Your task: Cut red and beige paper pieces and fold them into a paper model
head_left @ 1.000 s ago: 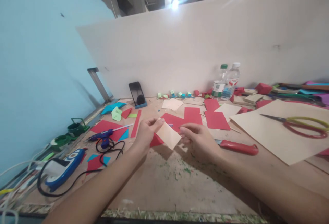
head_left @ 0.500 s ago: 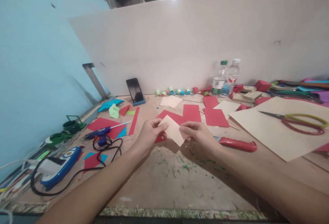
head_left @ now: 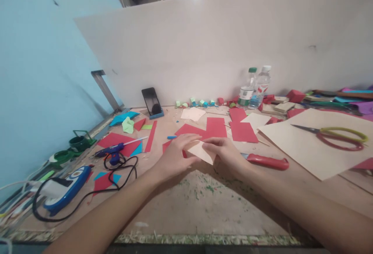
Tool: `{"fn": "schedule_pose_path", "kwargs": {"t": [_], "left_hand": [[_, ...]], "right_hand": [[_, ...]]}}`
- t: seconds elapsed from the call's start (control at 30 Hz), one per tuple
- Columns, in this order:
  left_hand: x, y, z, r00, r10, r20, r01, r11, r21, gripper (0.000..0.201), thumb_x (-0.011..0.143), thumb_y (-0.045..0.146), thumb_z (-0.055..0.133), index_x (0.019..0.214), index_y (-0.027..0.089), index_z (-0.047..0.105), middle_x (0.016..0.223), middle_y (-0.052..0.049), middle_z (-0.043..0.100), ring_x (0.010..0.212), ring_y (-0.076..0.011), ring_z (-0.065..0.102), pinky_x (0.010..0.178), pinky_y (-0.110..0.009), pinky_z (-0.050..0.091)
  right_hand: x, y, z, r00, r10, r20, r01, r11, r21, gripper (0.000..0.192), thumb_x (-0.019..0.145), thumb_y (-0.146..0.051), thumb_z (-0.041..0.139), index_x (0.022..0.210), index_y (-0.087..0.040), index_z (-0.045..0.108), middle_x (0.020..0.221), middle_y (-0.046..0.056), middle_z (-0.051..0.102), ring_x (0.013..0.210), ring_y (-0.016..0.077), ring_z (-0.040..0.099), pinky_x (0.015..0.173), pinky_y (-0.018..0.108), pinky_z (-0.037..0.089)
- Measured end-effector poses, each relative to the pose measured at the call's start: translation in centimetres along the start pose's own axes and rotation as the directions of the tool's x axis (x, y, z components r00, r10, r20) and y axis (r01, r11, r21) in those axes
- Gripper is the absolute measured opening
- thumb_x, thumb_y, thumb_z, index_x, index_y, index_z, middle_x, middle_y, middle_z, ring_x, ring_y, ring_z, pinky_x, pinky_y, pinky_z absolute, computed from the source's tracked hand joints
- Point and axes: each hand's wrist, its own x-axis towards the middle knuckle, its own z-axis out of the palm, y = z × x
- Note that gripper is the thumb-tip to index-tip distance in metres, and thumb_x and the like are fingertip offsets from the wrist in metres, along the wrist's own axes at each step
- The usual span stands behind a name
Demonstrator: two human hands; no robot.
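A small cream piece of paper (head_left: 201,151) is held between my two hands above the middle of the table. My left hand (head_left: 179,153) closes on its left side, thumb below and fingers over the far edge. With thumb and fingers pinched, my right hand (head_left: 223,151) grips the paper's right side. The paper looks bent and tilted, and its ends are partly covered by my fingers. Red paper sheets (head_left: 216,127) lie just beyond my hands. A red-handled utility knife (head_left: 268,161) rests to the right of my right hand.
Scissors (head_left: 340,136) lie on a large cream sheet (head_left: 303,145) at the right. A glue gun (head_left: 112,151) with a black cord and a blue-and-white power strip (head_left: 68,191) sit at the left. A phone (head_left: 152,102) and two bottles (head_left: 246,90) stand at the back.
The cream paper has gone from nearly flat and facing me to bent and tilted. My left fingers have moved from pinching its edge to spreading over its far side.
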Motion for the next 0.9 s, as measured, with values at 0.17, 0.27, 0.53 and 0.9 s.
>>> {"fn": "schedule_pose_path", "kwargs": {"t": [0.17,0.27,0.53,0.9], "left_hand": [[-0.1,0.6,0.3,0.984,-0.17,0.049,0.177,0.953,-0.247,0.046,0.08,0.028,0.08,0.125,0.022,0.075,0.135,-0.012,0.072,0.124,-0.0324,0.066,0.105,-0.044,0.051],[-0.3,0.7,0.6,0.958,-0.28,0.063,0.282,0.879,-0.385,0.041,0.089,0.043,0.073,0.122,0.019,0.074,0.125,-0.013,0.075,0.11,-0.0289,0.07,0.087,-0.036,0.055],[-0.1,-0.1,0.8,0.972,-0.231,-0.031,0.212,0.933,-0.29,0.035,0.096,0.046,0.061,0.097,0.016,0.078,0.09,-0.006,0.076,0.08,-0.021,0.066,0.068,-0.028,0.047],[0.0,-0.7,0.6,0.971,-0.16,-0.179,0.121,0.97,-0.21,0.025,0.089,0.04,0.069,0.085,0.017,0.077,0.082,-0.003,0.074,0.073,-0.0181,0.061,0.07,-0.029,0.044]], "right_hand": [[-0.2,-0.2,0.0,0.997,0.011,0.073,-0.016,0.998,0.068,0.054,0.08,-0.069,0.075,0.085,-0.015,0.079,0.085,0.01,0.077,0.074,0.0197,0.066,0.065,0.03,0.051],[-0.4,-0.3,0.0,0.992,0.019,0.122,-0.031,0.995,0.093,0.059,0.081,-0.074,0.073,0.092,-0.016,0.078,0.093,0.012,0.076,0.08,0.0207,0.068,0.063,0.029,0.054],[-0.1,0.2,0.2,0.985,0.04,0.17,-0.052,0.996,0.067,0.042,0.079,-0.048,0.085,0.103,-0.015,0.08,0.1,0.012,0.076,0.086,0.0189,0.068,0.064,0.024,0.053],[-0.5,0.2,0.8,0.98,0.019,0.2,-0.038,0.995,0.094,0.063,0.066,-0.03,0.087,0.126,-0.023,0.07,0.103,0.005,0.077,0.08,0.0186,0.068,0.061,0.027,0.05]]}}
